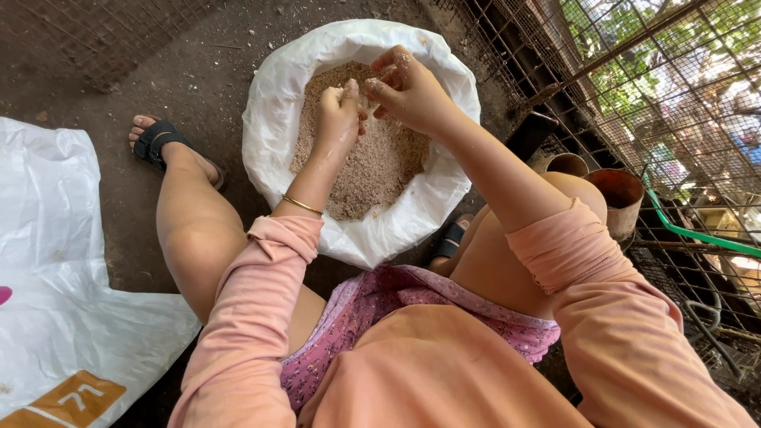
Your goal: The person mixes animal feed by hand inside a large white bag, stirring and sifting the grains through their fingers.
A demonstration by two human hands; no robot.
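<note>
I am squatting over the white sack [273,119], its mouth rolled open and its belly filled with pale brown grain [372,162]. Both my hands are above the grain, near the far rim of the sack. My left hand [339,115] is curled into a loose fist, thumb up, closed on a little grain as far as I can see. My right hand [406,89] is just beside it, nearly touching, its fingers [387,62] bent and pinched together with grains clinging to them. A thin gold bangle [302,204] sits on my left wrist, over the near rim of the sack. Left of the sack my foot in a black sandal [156,139] rests on the dirt ground [198,71]. Right of the sack stand two rusty tins [614,194] by a wire cage [634,79]. Another white sack [55,261] lies flat, well left of the first.
</note>
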